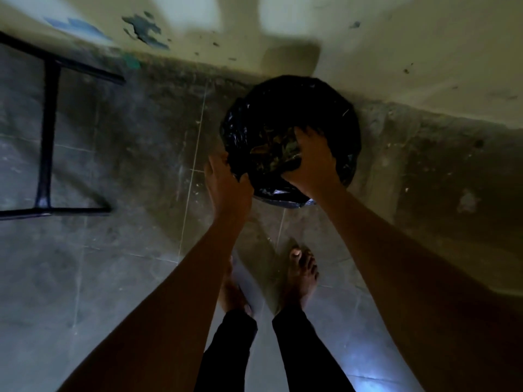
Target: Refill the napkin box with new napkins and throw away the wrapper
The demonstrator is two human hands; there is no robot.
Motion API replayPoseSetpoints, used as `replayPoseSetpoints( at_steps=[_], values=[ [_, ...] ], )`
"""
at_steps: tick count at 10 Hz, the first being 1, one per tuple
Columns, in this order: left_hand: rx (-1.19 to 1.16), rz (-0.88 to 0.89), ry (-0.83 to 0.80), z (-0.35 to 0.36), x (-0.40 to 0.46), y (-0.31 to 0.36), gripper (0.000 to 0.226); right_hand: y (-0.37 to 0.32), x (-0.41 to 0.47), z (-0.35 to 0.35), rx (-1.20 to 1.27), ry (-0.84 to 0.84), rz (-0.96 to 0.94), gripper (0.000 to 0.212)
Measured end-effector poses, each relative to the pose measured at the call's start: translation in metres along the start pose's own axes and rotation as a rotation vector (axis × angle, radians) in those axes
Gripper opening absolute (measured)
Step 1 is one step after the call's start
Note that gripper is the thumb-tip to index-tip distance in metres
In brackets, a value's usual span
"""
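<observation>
bin (283,108): round, black-lined, on floor (113,278) against wall (424,52) | wrapper: cannot make out in the dark | right hand (312,159): over bin opening, fingers curled, contents unclear | left hand (226,182): grip closed on liner rim | bare feet (301,273) just below bin

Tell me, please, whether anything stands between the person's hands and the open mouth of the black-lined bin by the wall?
Nothing visible does. The right hand is already over the bin opening, above the rubbish inside, and the left hand is at the near rim's black liner. Whether the right hand holds a wrapper is too dark to tell.
</observation>
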State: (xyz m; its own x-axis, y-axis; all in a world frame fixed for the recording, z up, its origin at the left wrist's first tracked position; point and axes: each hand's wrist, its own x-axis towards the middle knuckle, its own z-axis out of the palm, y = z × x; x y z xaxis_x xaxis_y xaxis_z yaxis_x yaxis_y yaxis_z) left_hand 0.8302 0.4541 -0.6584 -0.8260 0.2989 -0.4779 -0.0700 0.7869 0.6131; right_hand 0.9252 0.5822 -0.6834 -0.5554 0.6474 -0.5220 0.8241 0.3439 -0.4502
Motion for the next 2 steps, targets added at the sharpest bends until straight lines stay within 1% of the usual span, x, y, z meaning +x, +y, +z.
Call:
replayPoseSetpoints(
  at_steps=[1,2],
  values=[
    [0.025,-0.029,0.023,-0.017,-0.011,0.021,0.050,-0.010,-0.029,-0.022,0.011,0.046,0.018,0.085],
    [0.077,0.013,-0.032,-0.047,-0.041,0.055,0.036,-0.029,-0.071,-0.051,0.294,0.153,0.034,0.057]
  ],
)
